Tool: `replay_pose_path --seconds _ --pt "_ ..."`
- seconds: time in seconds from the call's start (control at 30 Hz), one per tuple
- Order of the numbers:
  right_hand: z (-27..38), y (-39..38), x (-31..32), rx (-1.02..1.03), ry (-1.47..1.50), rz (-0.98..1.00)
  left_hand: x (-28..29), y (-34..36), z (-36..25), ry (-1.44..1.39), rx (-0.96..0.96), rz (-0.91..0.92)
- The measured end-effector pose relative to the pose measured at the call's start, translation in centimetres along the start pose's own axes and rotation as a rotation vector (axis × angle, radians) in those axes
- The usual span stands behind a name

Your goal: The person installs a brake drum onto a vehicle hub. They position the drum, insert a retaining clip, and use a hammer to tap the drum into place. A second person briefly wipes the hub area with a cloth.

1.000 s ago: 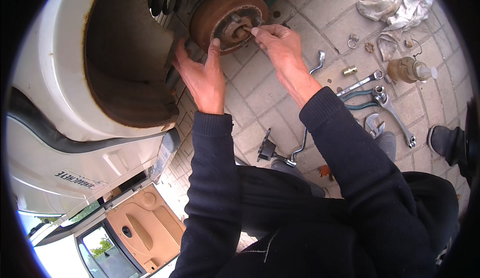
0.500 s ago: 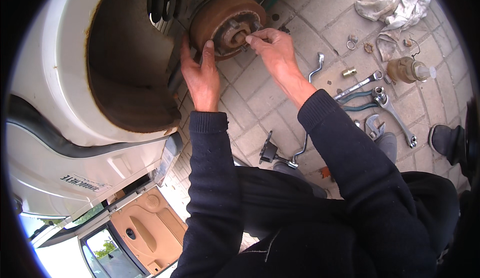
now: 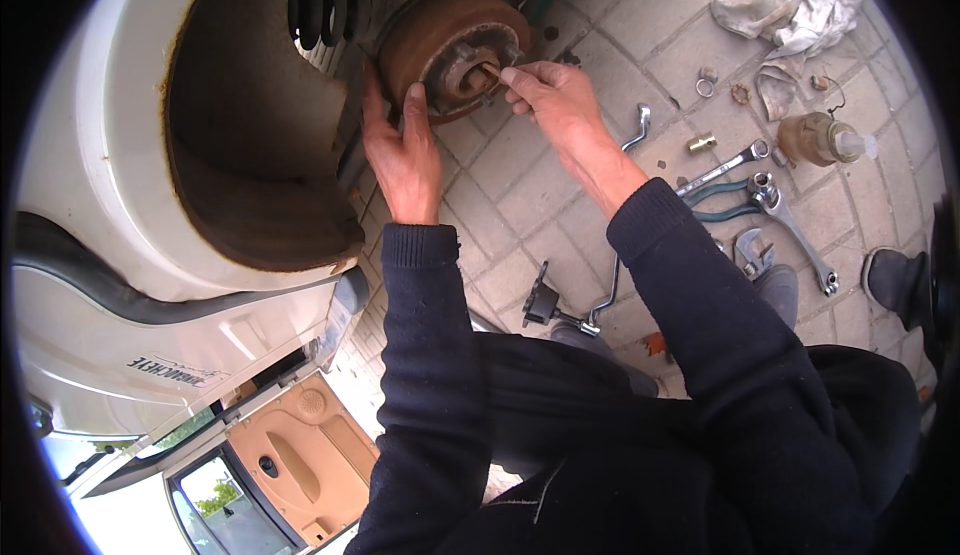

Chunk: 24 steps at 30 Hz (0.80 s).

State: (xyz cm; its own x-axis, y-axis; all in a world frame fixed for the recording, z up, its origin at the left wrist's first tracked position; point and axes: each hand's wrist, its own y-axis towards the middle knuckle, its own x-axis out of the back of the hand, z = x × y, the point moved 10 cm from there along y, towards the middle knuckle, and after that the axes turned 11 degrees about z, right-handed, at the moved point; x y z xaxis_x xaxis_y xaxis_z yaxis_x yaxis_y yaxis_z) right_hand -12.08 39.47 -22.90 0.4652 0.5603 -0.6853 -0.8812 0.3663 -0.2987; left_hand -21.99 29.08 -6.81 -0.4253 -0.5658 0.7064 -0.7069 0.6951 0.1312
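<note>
A rusty brake drum (image 3: 428,37) with wheel studs sits at the mouth of the wheel arch. My left hand (image 3: 406,160) is closed on its near left edge, thumb against the face and fingers along the side. At the drum's centre, the round hub opening (image 3: 473,77) shows. Between the thumb and fingertips of my right hand (image 3: 562,113) is a small rusty-brown piece (image 3: 491,70), its inner end at the hub opening. Its exact kind is too small to make out.
The cream car body (image 3: 110,155) with its wheel arch fills the left, a coil spring (image 3: 330,10) behind. On the paving lie a ring spanner (image 3: 730,163), green-handled pliers (image 3: 720,195), an adjustable wrench (image 3: 750,253), a socket (image 3: 702,142), a bottle (image 3: 815,140) and gloves (image 3: 775,5). Another person's shoe (image 3: 887,277) stands right.
My right hand has drawn slightly back to the right from the hub, and the brown piece now shows at its fingertips. My left hand keeps its place on the drum.
</note>
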Motion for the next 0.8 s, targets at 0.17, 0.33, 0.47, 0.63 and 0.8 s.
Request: replay_pose_path --seconds 0.17,0.33,0.47,0.63,0.8 --pt "0.0 0.0 -0.2 -0.013 -0.03 0.001 0.1 0.1 0.1 0.009 0.002 -0.018" --pt "0.2 0.0 -0.3 -0.016 -0.051 0.008 0.2 0.0 0.1 0.008 -0.002 -0.015" --pt "0.3 0.0 -0.3 -0.021 -0.062 0.01 0.1 0.0 0.0 0.018 0.006 -0.011" --pt "0.5 0.0 0.3 0.016 -0.045 -0.025 -0.3 -0.2 -0.5 0.063 -0.029 -0.015" --pt "-0.3 0.4 0.7 -0.007 -0.136 -0.067 -0.5 -0.2 -1.4 0.201 -0.08 -0.015"
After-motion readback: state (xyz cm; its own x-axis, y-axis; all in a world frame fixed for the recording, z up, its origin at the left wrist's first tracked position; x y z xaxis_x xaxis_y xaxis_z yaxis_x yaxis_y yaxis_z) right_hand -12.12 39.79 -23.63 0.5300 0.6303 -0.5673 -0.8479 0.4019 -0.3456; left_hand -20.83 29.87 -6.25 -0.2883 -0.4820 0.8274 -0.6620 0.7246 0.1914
